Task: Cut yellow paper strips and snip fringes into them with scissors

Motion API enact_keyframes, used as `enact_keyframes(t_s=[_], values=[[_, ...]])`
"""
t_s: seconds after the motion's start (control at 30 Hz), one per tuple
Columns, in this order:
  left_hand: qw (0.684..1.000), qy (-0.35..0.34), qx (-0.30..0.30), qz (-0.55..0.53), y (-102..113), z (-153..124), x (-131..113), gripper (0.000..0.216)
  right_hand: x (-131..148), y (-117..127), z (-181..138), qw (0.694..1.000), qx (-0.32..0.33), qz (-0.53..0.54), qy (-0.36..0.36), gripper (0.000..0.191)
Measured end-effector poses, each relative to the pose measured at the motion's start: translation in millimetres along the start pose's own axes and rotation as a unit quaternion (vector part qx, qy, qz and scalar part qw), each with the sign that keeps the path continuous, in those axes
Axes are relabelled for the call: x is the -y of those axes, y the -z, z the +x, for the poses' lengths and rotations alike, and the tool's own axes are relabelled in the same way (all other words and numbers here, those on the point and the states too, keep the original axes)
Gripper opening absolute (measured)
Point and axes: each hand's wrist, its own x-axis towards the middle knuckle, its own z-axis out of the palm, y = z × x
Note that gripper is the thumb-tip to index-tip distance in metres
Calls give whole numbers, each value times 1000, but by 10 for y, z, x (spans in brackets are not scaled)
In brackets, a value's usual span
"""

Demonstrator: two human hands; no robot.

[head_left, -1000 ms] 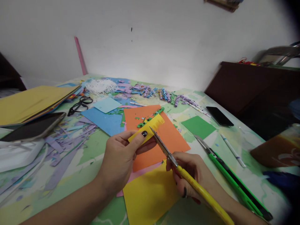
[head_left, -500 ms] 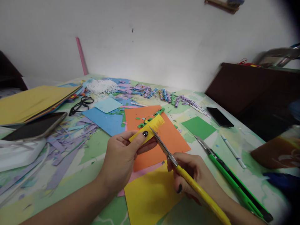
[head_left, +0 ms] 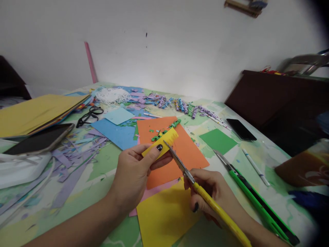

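My left hand (head_left: 133, 173) pinches a yellow paper strip (head_left: 164, 141) with a fringed upper edge, thumb on top. My right hand (head_left: 209, 192) is wrapped round the yellow handles of a pair of scissors (head_left: 203, 193). The scissor blades (head_left: 177, 161) point up and left, and their tips meet the strip's edge just right of my left thumb. Both hands hover over an orange sheet (head_left: 185, 151) and a yellow sheet (head_left: 164, 216) lying on the table.
A second pair of scissors with green handles (head_left: 257, 200) lies to the right, next to a pen (head_left: 255, 167), a green square (head_left: 218, 140) and a phone (head_left: 241, 128). Left are paper scraps, glasses (head_left: 88, 115), another phone (head_left: 38, 139), a folder stack (head_left: 33, 111). Rolled paper curls (head_left: 180, 104) line the back.
The strip's fringed end has dipped slightly and the blade tips stay at its edge. My right fingers have shifted a little on the handles.
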Motion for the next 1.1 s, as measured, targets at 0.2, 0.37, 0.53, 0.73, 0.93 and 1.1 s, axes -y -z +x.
enact_keyframes(t_s=[0.2,0.37,0.53,0.73,0.93,1.1], values=[[1000,0,10,-6,3,17,5,11,45,-17,15,1000,-1,4,-11,41],[1000,-1,10,-8,11,4,-3,11,16,-18,18,1000,8,21,-8,41],[1000,-1,13,-1,11,-3,-9,12,-1,-12,6,1000,14,18,-1,40],[1000,-2,10,2,-2,-1,-10,12,-23,20,-16,999,33,12,0,33],[1000,-9,8,3,-1,7,-6,13,7,16,-7,999,36,28,-6,38],[1000,-8,6,2,2,8,-15,13,38,-13,6,999,22,26,-9,40]])
